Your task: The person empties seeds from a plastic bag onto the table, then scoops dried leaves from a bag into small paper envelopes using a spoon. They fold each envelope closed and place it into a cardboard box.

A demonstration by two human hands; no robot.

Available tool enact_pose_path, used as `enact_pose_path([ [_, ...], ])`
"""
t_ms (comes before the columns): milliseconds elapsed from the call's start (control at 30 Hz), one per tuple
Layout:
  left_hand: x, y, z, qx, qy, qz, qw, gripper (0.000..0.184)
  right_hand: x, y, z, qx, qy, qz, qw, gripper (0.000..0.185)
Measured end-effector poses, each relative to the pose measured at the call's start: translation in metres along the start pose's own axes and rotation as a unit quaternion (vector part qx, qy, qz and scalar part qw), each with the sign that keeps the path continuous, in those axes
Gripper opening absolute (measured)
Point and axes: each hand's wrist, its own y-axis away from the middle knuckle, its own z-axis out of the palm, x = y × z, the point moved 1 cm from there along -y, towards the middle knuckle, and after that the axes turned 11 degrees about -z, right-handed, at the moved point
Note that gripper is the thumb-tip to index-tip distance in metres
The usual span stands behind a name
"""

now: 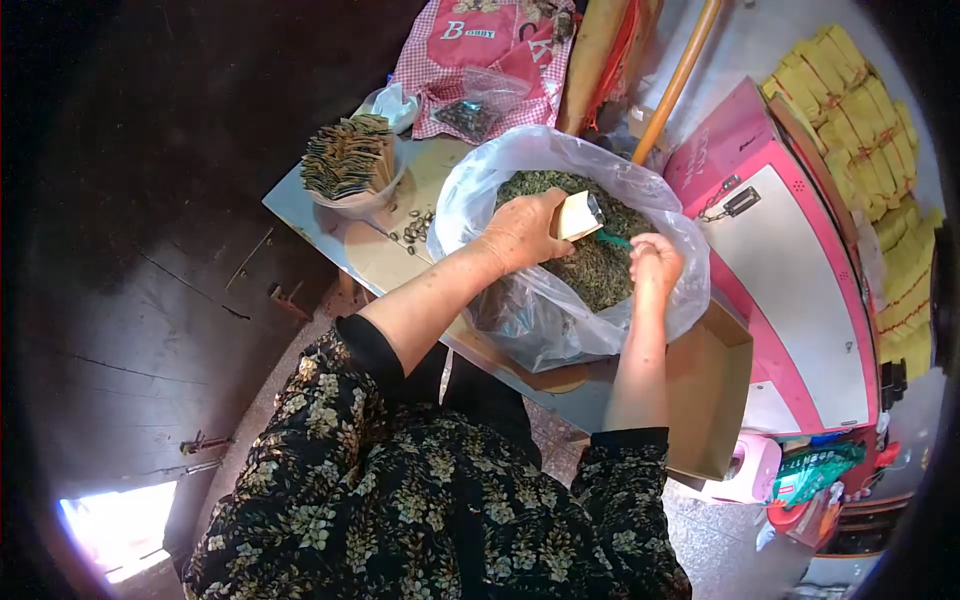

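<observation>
The bench (425, 165), tan-topped with pale edges, stands at an angle before the person, a large clear plastic bag (470, 195) of dried green leaf (600, 280) spread open on it. Over the leaf, the left hand (525, 232) grips a small cream packet (575, 217) between thumb and fingers, its silvery mouth facing the right hand (656, 262), which is curled closed around a thin green tool (614, 240). At the bench's far left corner, a bowl (362, 203) of upright packets (345, 158) sits near scattered dark pellets (412, 230). A pink checked cloth (480, 45) lies behind. To the right are a cardboard box (712, 390), a pink-and-white cabinet (790, 270) and stacked yellow bundles (860, 120); speckled floor (705, 525) shows below, and a dark panel (130, 230) fills the left.
</observation>
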Motion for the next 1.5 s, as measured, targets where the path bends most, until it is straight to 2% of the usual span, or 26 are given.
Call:
enact_pose_path([
  [33,0.0,0.0,-0.001,-0.001,-0.001,-0.001,1.0,0.052,-0.003,0.002,-0.001,0.028,-0.056,0.076,0.995,0.017],
  [200,0.0,0.0,0.001,-0.006,-0.006,-0.004,1.0,0.052,-0.016,-0.009,-0.03,0.062,-0.078,0.033,0.994,0.015],
  [333,0.0,-0.001,0.001,-0.012,-0.01,-0.012,1.0,0.052,-0.038,-0.02,-0.05,0.087,-0.089,0.054,0.991,0.013],
  [567,-0.002,-0.003,0.003,-0.012,-0.011,0.0,1.0,0.053,-0.066,-0.025,-0.049,0.065,-0.111,0.004,0.992,0.014],
  [667,-0.004,-0.003,0.005,-0.017,-0.013,0.001,1.0,0.054,-0.08,-0.024,-0.036,0.017,-0.074,-0.019,0.997,0.014],
  [733,-0.004,-0.003,0.006,-0.018,-0.014,0.001,1.0,0.054,-0.088,-0.023,-0.025,-0.079,-0.037,-0.073,0.993,0.015],
  [767,-0.005,-0.003,0.006,-0.014,-0.012,0.002,1.0,0.054,-0.09,-0.023,-0.018,-0.08,0.045,-0.139,0.986,0.017],
  [867,-0.001,-0.002,0.002,-0.018,-0.012,-0.004,1.0,0.054,-0.121,-0.012,-0.008,-0.114,0.087,-0.185,0.972,0.014],
  [900,0.001,-0.001,0.001,-0.024,-0.014,-0.012,1.0,0.055,-0.129,-0.009,-0.007,-0.135,0.121,-0.274,0.945,0.011],
  [933,0.0,-0.001,0.001,-0.024,-0.014,-0.012,1.0,0.055,-0.134,-0.008,-0.006,-0.134,0.12,-0.274,0.945,0.011],
  [1000,0.0,-0.001,0.001,-0.02,-0.003,-0.014,1.0,0.057,-0.144,-0.004,-0.006,-0.138,0.181,-0.421,0.878,0.009],
  [1033,0.0,0.0,0.001,-0.019,-0.002,-0.013,1.0,0.057,-0.142,-0.003,-0.009,-0.138,0.182,-0.422,0.877,0.009],
  [1133,0.0,0.001,-0.001,-0.014,0.015,-0.015,1.0,0.052,-0.123,-0.007,-0.028,-0.009,0.128,-0.305,0.943,0.009],
  [1167,0.0,0.001,0.0,-0.011,0.015,-0.018,1.0,0.053,-0.111,-0.007,-0.034,-0.009,0.128,-0.307,0.943,0.009],
  [1233,0.0,0.0,0.001,-0.006,0.014,-0.02,1.0,0.053,-0.079,-0.007,-0.043,0.069,0.17,-0.177,0.967,0.009],
  [1267,0.0,0.001,0.001,0.001,0.022,-0.02,1.0,0.057,-0.065,-0.003,-0.041,0.07,0.211,-0.189,0.956,0.01],
  [1333,0.005,0.004,-0.002,0.01,0.031,-0.019,0.999,0.06,-0.049,0.016,-0.027,0.006,0.209,-0.109,0.972,0.013],
  [1367,0.011,0.007,-0.005,0.027,0.049,-0.009,0.998,0.06,-0.04,0.022,-0.023,-0.051,0.241,-0.132,0.96,0.015],
  [1400,0.015,0.008,-0.007,0.045,0.068,0.001,0.997,0.061,-0.045,0.024,-0.021,-0.051,0.24,-0.135,0.96,0.015],
  [1467,0.016,0.006,-0.005,0.065,0.089,0.019,0.994,0.061,-0.052,0.031,-0.015,-0.116,0.249,-0.047,0.96,0.016],
  [1500,0.015,0.003,-0.003,0.064,0.074,0.01,0.995,0.061,-0.052,0.031,-0.015,-0.123,0.272,-0.14,0.944,0.019],
])
